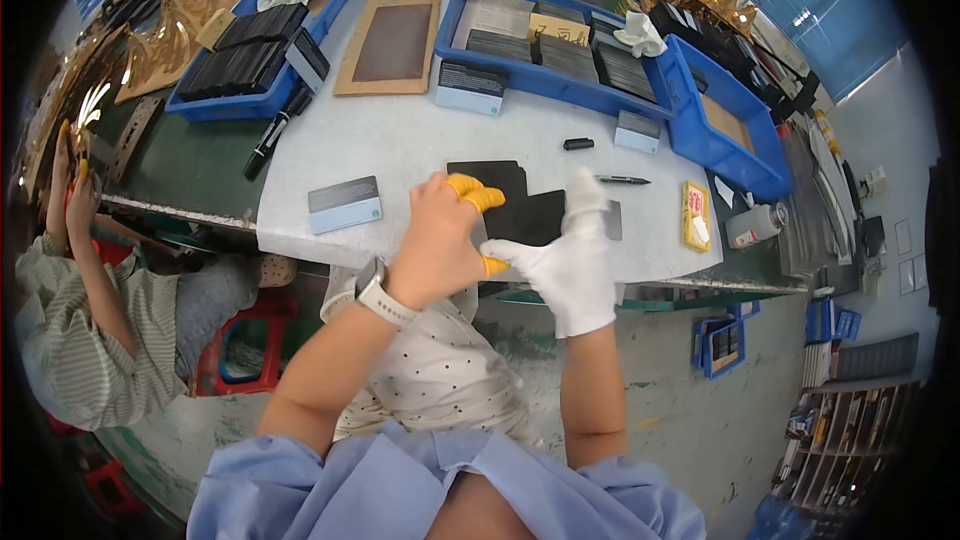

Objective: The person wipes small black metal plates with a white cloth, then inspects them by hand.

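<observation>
Black flat cards (530,217) lie in front of me on a white sheet, some overlapping. My left hand (440,245), with yellow finger covers, curls round the left side of the nearer cards. Its thumb is at their near edge. My right hand (578,265), in a white glove, grips their right side, the thumb reaching to the near left corner. How many cards are between the hands is hidden. A small grey piece (614,220) shows just beyond the right glove. A pen (623,180) rests past it, with a black cap (578,144) farther off.
Blue trays of dark cards (468,65) line the far side, with a brown framed board (395,45) between. A blue-grey card box (345,205) lies left; a yellow packet (695,215) and a bottle (757,226) stand right. Another person (110,320) sits at left.
</observation>
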